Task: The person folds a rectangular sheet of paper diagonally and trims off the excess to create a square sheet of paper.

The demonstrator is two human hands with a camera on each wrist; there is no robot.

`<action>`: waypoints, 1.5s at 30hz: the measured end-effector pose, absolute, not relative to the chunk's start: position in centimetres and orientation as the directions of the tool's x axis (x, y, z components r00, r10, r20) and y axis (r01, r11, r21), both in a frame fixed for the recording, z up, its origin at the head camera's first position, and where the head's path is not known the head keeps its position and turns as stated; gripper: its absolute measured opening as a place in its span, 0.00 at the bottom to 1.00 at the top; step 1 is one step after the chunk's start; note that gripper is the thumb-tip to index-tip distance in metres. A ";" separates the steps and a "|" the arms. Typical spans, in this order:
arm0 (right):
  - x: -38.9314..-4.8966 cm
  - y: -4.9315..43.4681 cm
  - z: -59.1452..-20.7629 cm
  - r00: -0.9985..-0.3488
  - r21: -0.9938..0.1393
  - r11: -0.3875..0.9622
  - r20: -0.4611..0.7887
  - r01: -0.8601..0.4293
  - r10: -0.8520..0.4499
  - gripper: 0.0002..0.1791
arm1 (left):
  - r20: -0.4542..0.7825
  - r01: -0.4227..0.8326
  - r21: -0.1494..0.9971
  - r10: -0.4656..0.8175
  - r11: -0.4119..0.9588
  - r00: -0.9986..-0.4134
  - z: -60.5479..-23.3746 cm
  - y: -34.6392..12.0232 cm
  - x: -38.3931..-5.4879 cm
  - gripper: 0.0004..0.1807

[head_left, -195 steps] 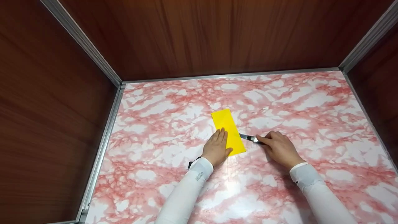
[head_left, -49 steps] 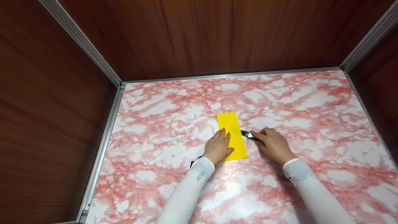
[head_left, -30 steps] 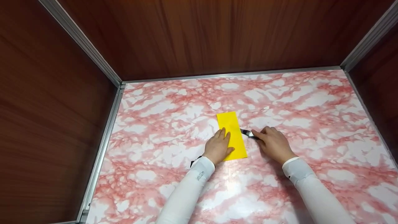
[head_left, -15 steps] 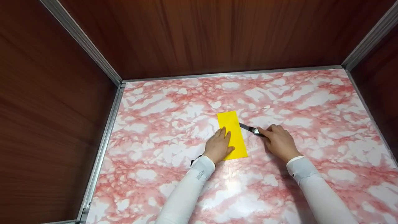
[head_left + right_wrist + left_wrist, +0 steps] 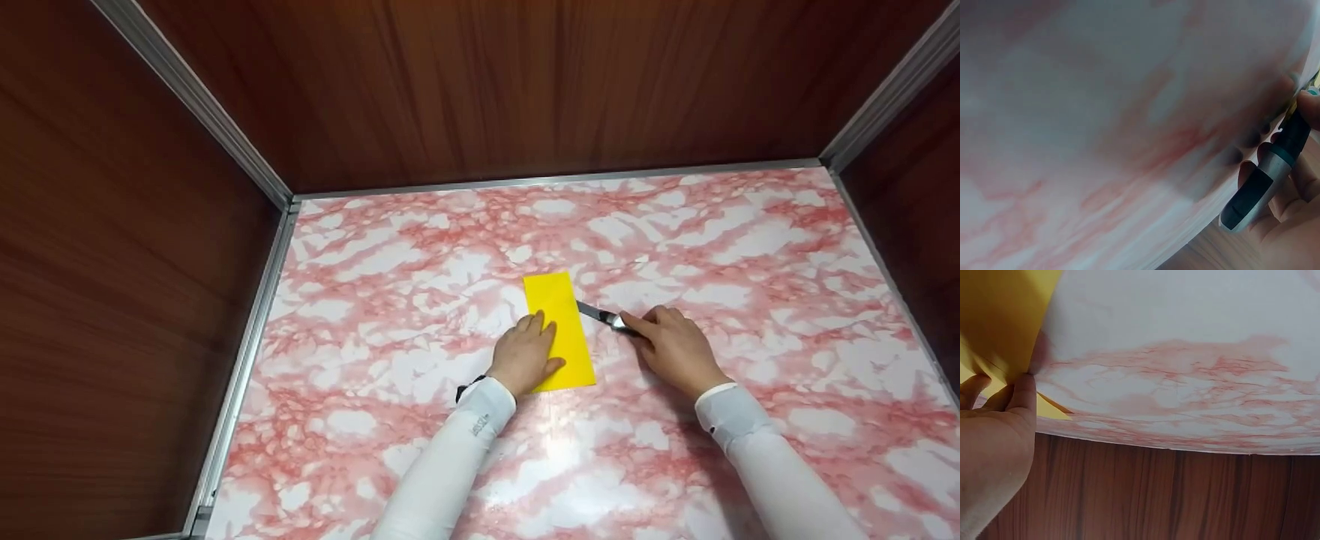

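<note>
A folded yellow paper [image 5: 574, 330] lies near the middle of the table. My left hand [image 5: 522, 354] rests on its left side with fingers spread and nearly straight. In the left wrist view the paper [image 5: 1002, 320] shows more than one layer by the fingers. My right hand [image 5: 679, 349] grips a utility knife [image 5: 613, 321] with a black and silver handle, index finger along its top. The blade [image 5: 590, 310] meets the paper's right edge, and its tip is hidden at the paper. In the right wrist view, fingers wrap the knife handle [image 5: 1258, 185].
The table [image 5: 390, 337] has a red and white marbled top. Dark brown wood panels [image 5: 480, 90] rise at the back and both sides, with metal strips [image 5: 555, 180] along the table's edges. A small white scrap [image 5: 641, 259] lies behind the knife.
Since the earliest frame the paper has turned and shifted slightly right. The knife slid in, showing less blade, then drew back out to the right; it now meets the edge farther up.
</note>
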State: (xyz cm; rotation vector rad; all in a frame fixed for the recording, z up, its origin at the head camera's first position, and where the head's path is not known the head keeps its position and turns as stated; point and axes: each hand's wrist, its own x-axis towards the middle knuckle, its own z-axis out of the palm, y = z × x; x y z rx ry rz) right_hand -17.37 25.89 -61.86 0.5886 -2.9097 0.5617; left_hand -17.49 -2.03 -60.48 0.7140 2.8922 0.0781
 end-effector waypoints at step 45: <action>-17.3 23.9 -61.4 -0.920 -0.302 0.869 0.111 -0.393 -0.377 0.28 | -0.200 0.527 0.136 0.544 0.839 -0.815 -60.9 -2.8 -17.3 0.40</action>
